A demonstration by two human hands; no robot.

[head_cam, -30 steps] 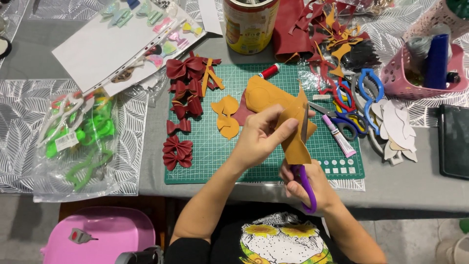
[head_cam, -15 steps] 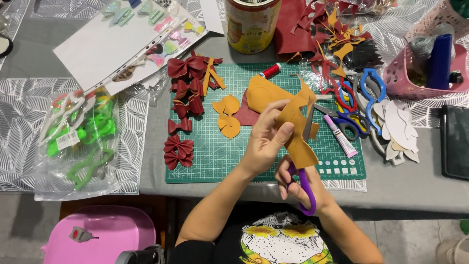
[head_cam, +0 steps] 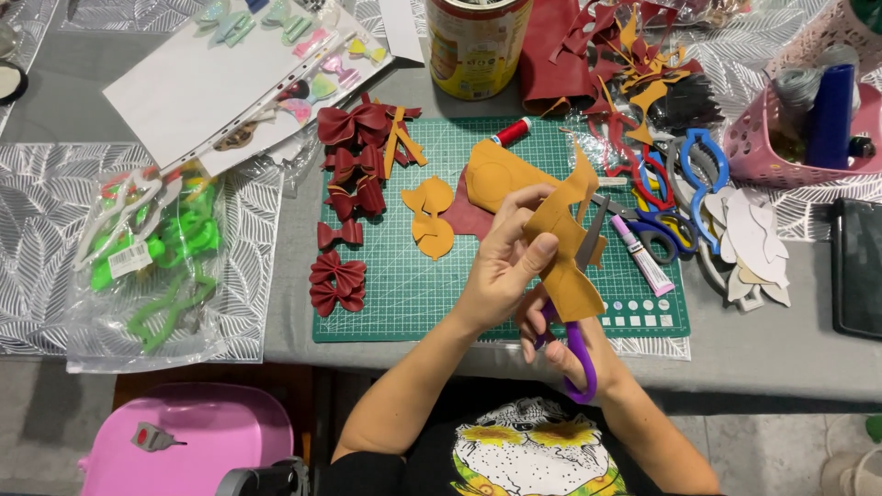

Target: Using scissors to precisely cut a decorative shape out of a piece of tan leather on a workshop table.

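From the head camera we see our left hand [head_cam: 503, 262] pinching a mustard-yellow piece of leather [head_cam: 568, 248] above the green cutting mat [head_cam: 404, 285]; thumb and fingers are closed on its left edge. The piece is flat, matte and irregular, with a narrow waist, a wider lower flap and a pointed tip at the top. Our right hand [head_cam: 570, 344] sits just below, fingers closed through the purple handles of the scissors [head_cam: 581, 317], whose grey blades reach up into the leather. Dark red bows [head_cam: 349, 165] lie on the mat's left side.
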